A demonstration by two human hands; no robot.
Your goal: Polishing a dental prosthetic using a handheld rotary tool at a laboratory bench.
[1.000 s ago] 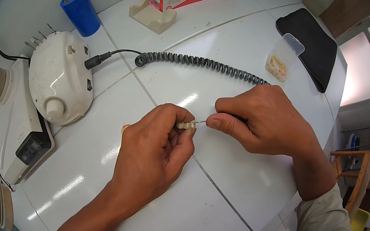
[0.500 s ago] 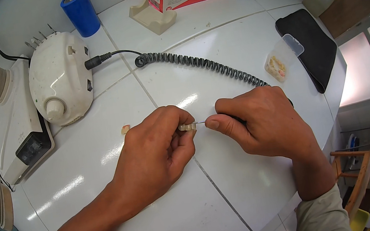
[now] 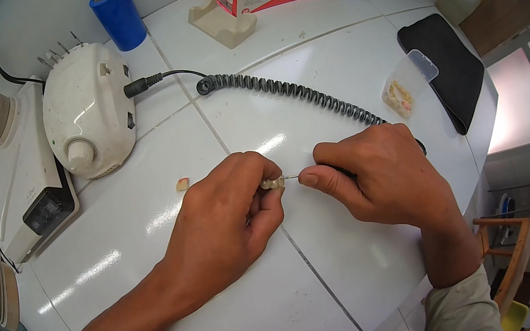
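Presently pinching a ridged, ivory row of false teeth (image 3: 273,183) between thumb and forefinger of the left hand (image 3: 219,208), near the middle of the view, with the other fingers curled in. Gripping, with the right hand (image 3: 386,177) wrapped closed at 3 o'clock from the teeth, a dark handpiece (image 3: 345,169) mostly hidden by the fist, with its thin metal shank (image 3: 290,177) pointing to 9 o'clock. Perhaps touching the teeth with the tip, though too small to tell. Sharing the white tiled worktop (image 3: 249,322) with 1 small pink-and-ivory piece (image 3: 182,184) at 9 o'clock from the teeth, and with 1 open clear plastic box (image 3: 407,80) of similar bits at 1 o'clock from the right hand, just beside a black pouch (image 3: 454,78). Facing, at 10 o'clock of the view, a white drill control unit (image 3: 88,111), with its black coiled cable (image 3: 294,88) running toward 4 o'clock behind the right hand. Facing also, at 12 o'clock, a cream handpiece cradle (image 3: 222,24), and at 11 o'clock, a blue cylinder (image 3: 118,22).
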